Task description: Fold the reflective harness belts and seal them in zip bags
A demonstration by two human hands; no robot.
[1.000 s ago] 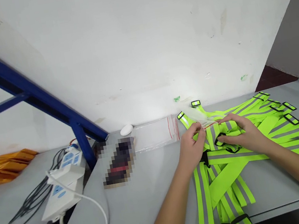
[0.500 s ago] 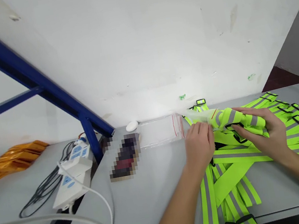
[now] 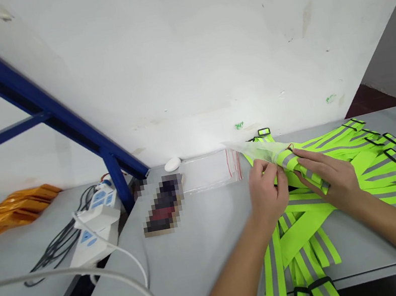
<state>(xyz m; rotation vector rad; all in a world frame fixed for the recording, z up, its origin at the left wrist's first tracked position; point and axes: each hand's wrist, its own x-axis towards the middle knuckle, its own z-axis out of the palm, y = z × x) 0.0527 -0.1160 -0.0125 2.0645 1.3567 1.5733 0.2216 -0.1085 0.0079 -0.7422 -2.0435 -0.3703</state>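
Note:
My right hand (image 3: 330,173) is closed around a folded bundle of yellow-green reflective strap (image 3: 289,160) with grey stripes. Pinched at its mouth by my left hand (image 3: 267,187) is a clear zip bag (image 3: 255,150) with a red line along its opening. The front end of the bundle sits inside the bag's mouth; its rear end lies under my right fingers. Below both hands, several more reflective straps (image 3: 309,235) with black buckles spread over the grey tabletop (image 3: 209,253), some hanging over the front edge.
Flat clear zip bags (image 3: 207,170) lie by the wall, beside a white oval object (image 3: 172,164) and a pixelated, phone-like item (image 3: 164,206). Farther left are a blue metal frame (image 3: 117,177), white power strips (image 3: 96,232), cables and orange packets (image 3: 17,208). A white cable (image 3: 130,282) crosses the lower left.
My right hand has moved left and down, bringing the strap bundle into the bag's mouth. The bag now stretches out toward the wall, and my left hand has shifted slightly right.

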